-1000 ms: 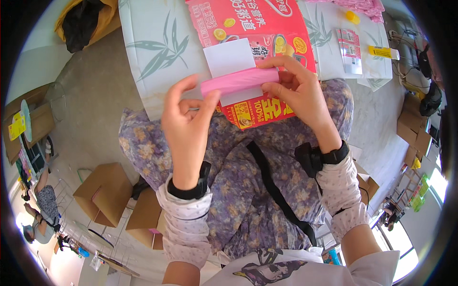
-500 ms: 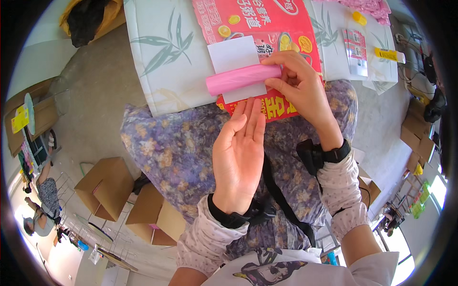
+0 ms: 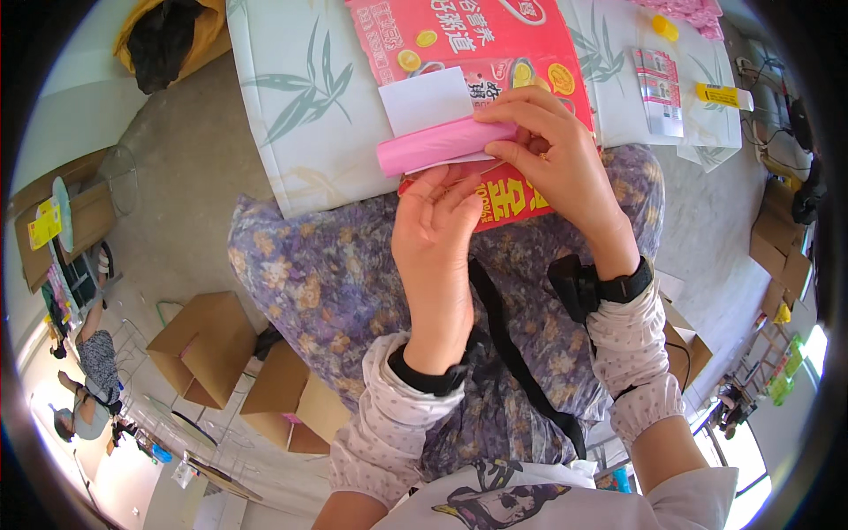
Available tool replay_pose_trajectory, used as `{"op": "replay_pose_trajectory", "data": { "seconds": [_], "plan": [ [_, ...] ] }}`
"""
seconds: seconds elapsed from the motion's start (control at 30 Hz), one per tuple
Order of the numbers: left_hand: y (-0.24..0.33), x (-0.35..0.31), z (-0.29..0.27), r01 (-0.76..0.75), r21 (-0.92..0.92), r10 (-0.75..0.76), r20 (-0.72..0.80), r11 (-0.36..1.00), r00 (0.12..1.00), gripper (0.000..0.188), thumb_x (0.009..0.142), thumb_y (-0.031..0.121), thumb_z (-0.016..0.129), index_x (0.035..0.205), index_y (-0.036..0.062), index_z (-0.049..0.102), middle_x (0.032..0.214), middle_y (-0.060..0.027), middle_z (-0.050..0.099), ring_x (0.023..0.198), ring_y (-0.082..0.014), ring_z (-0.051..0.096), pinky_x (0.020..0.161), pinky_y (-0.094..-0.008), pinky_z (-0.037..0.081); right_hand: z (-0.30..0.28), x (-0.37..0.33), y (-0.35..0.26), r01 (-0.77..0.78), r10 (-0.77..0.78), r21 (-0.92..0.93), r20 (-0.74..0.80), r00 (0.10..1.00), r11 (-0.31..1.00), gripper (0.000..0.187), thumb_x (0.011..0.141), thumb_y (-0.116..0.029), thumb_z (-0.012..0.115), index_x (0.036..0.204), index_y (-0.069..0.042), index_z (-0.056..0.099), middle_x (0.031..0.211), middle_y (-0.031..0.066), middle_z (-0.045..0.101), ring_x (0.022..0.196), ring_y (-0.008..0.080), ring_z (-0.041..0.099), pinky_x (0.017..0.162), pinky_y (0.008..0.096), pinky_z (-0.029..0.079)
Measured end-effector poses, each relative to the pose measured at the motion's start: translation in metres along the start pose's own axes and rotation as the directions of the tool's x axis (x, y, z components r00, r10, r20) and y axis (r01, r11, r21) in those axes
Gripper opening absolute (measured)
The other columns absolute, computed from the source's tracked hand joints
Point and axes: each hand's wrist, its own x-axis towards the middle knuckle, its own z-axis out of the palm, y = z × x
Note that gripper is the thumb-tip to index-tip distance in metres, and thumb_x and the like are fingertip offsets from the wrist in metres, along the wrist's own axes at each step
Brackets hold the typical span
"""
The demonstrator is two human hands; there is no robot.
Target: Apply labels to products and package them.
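A roll of pink plastic film (image 3: 442,147) lies across a small sheet of white paper (image 3: 426,99) on a red printed cardboard piece (image 3: 481,49). My right hand (image 3: 552,146) grips the roll's right end between thumb and fingers. Just below the roll, my left hand (image 3: 433,247) has its fingers curled at the paper's near edge, which is bent up against the roll. The left fingertips are partly hidden, though they appear to pinch that edge.
The table cover (image 3: 309,168) has a leaf pattern. On its right are a glue stick (image 3: 717,95), a yellow cap (image 3: 664,28), a stack of printed labels (image 3: 658,93) and pink plastic (image 3: 680,13). Cardboard boxes (image 3: 203,344) stand on the floor; a person (image 3: 97,353) is at far left.
My left hand has turned from palm up with straight fingers to curled fingers, raising the paper's near edge toward the roll. My right hand stays on the roll's end.
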Motion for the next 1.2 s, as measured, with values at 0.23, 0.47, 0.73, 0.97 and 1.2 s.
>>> {"op": "replay_pose_trajectory", "data": {
  "seconds": [0.23, 0.47, 0.73, 0.97, 1.2],
  "plan": [
    [0.004, 0.026, -0.01, -0.533, 0.749, 0.571, 0.255, 0.395, 0.781, 0.048, 0.077, -0.004, 0.07, 0.12, 0.002, 0.051, 0.103, -0.0113, 0.056, 0.093, -0.0242, 0.06, 0.081, -0.0342, 0.049, -0.001, 0.001, 0.001, 0.048, -0.048, -0.042, -0.006, 0.999, 0.998, 0.027, 0.081, 0.001, 0.064, 0.108, -0.004, 0.065, 0.105, 0.0111, 0.057, 0.086, 0.026, 0.061, 0.074, 0.0321, 0.05],
    [0.024, 0.052, -0.023, -0.628, 0.749, 0.642, 0.591, -0.21, 0.489, 0.02, 0.069, 0.0, 0.075, 0.086, 0.0081, 0.068, 0.1, -0.0077, 0.06, 0.095, -0.0263, 0.058, 0.079, -0.034, 0.046, -0.003, 0.001, 0.002, 0.066, -0.066, -0.067, 0.009, 0.998, 0.996, 0.027, 0.083, 0.0, 0.062, 0.109, -0.004, 0.065, 0.104, 0.0122, 0.057, 0.095, 0.0292, 0.059, 0.08, 0.0338, 0.049],
    [0.034, 0.062, -0.022, -0.756, 0.65, 0.537, 0.664, -0.071, 0.521, 0.01, 0.077, 0.0, 0.068, 0.084, 0.0052, 0.063, 0.095, -0.0072, 0.068, 0.09, -0.0249, 0.061, 0.082, -0.0341, 0.046, -0.005, 0.005, 0.003, 0.099, -0.097, -0.13, 0.02, 0.995, 0.987, 0.025, 0.084, -0.002, 0.061, 0.109, -0.004, 0.065, 0.104, 0.0133, 0.058, 0.096, 0.0318, 0.059, 0.081, 0.036, 0.049],
    [0.037, 0.069, -0.018, -0.747, 0.663, 0.533, 0.62, 0.035, 0.576, 0.007, 0.083, 0.003, 0.066, 0.089, 0.0024, 0.063, 0.087, -0.0092, 0.065, 0.082, -0.0225, 0.062, 0.073, -0.0306, 0.049, -0.002, 0.008, -0.008, 0.068, -0.072, -0.127, -0.028, 0.997, 0.99, 0.026, 0.085, -0.004, 0.061, 0.111, -0.004, 0.063, 0.102, 0.0138, 0.059, 0.092, 0.0328, 0.06, 0.078, 0.038, 0.049],
    [0.04, 0.071, -0.014, -0.606, 0.769, 0.473, 0.465, 0.203, 0.748, 0.01, 0.085, 0.003, 0.065, 0.093, 0.0002, 0.061, 0.088, -0.0104, 0.065, 0.079, -0.0191, 0.063, 0.073, -0.029, 0.049, 0.016, 0.008, -0.021, 0.416, -0.489, -0.387, -0.112, 0.865, 0.823, 0.016, 0.076, 0.002, 0.062, 0.091, -0.004, 0.059, 0.093, 0.0084, 0.061, 0.089, 0.0282, 0.06, 0.074, 0.0389, 0.047]
  ]
}}
